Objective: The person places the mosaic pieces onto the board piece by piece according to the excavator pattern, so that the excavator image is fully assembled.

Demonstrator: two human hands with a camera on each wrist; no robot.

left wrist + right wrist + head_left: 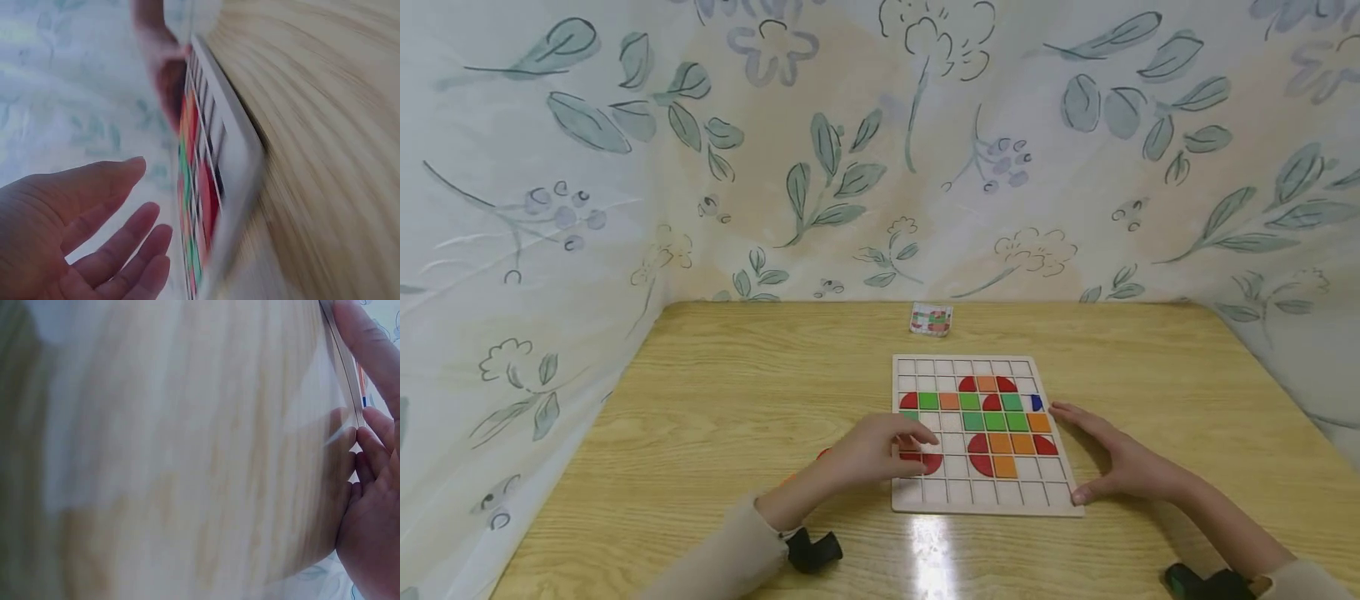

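A white gridded board (925, 496) lies on the table, with red, orange, green and blue flat pieces set in several of its squares. Over the board's left part hovers my left hand (868, 450), its fingers loosely bent. The left wrist view shows that hand (94, 244) apart from the board (240, 156), with nothing between thumb and fingers. Along the board's right edge rests my right hand (1131, 467), thumb at the near right corner and fingertips farther up. In the right wrist view its fingers (375, 450) touch the edge. My left hand partly hides a red piece (932, 463).
A small card (931, 319) with a coloured grid pattern lies behind the board. Red and orange pieces (823, 454) show partly behind my left forearm. Floral cloth (850, 167) stands around the back and sides of the wooden table (722, 375).
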